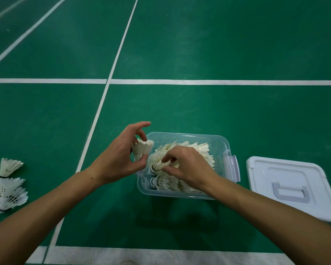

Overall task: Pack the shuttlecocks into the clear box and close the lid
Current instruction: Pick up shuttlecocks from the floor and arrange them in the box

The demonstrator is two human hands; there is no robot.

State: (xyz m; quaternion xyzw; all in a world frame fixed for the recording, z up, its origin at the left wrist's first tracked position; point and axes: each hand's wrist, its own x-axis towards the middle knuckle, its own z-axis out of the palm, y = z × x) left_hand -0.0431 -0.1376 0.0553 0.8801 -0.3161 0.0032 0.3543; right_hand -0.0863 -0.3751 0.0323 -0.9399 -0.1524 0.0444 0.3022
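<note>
From the head camera, the clear box (183, 195) sits open on the green court floor (199, 44), heaped with feather shuttlecocks (197, 150). The left hand (120, 157) pinches one shuttlecock (141, 149) over the box's left rim. The right hand (187, 165) grips another shuttlecock (157, 165) in the heap with curled fingers. The white lid (292, 186) lies right; loose shuttlecocks (8, 186) lie far left.
</note>
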